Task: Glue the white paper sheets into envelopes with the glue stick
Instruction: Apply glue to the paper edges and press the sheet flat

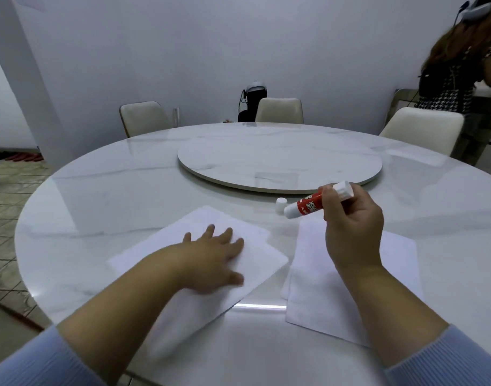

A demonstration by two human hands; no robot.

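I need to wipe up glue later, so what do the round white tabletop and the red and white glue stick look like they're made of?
Round white tabletop: looks like polished marble or a marble-look slab; grey veins, glossy reflections.
Red and white glue stick, held in the right hand: apparently smooth plastic tube with a printed red label; its small white cap stands on the table nearby.

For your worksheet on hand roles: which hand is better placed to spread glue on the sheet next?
Right. The right hand already grips the uncapped glue stick, while the left hand lies flat on the folded sheet.

Home dining room: round marble table [127, 190], turntable [280, 160], chairs [279, 110].
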